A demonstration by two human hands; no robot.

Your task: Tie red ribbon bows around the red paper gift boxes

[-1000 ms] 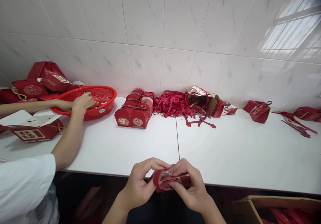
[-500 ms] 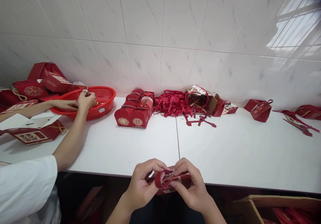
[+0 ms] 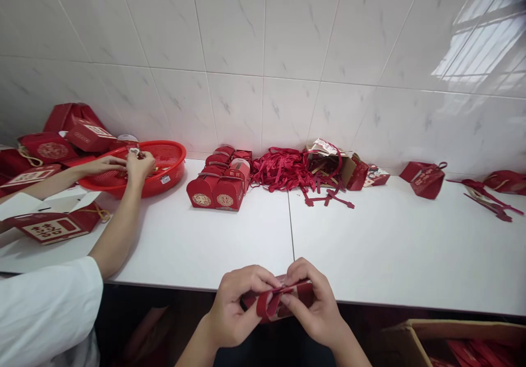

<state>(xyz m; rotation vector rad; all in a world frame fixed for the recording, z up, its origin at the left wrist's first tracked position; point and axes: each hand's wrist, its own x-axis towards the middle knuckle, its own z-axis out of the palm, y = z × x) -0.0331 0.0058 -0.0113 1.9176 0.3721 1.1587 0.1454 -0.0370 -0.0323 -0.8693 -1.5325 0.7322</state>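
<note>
A small red gift box (image 3: 276, 303) sits between my two hands, just off the front edge of the white table (image 3: 370, 246). My left hand (image 3: 234, 308) grips its left side, thumb pressing on the curved red flap. My right hand (image 3: 313, 307) holds the right side, fingers pinched on the top flap. The box's lower part is hidden by my fingers.
Finished red boxes (image 3: 219, 183) stand in rows at the back, beside a heap of red ribbons (image 3: 287, 171). A co-worker's hands (image 3: 135, 165) work at a red basket (image 3: 164, 164) on the left. A cardboard carton (image 3: 447, 342) sits low right. Loose red boxes (image 3: 425, 179) lie far right.
The box's top flaps have come together and now lie nearly flat under my fingers. The co-worker's hands rose slightly over the basket.
</note>
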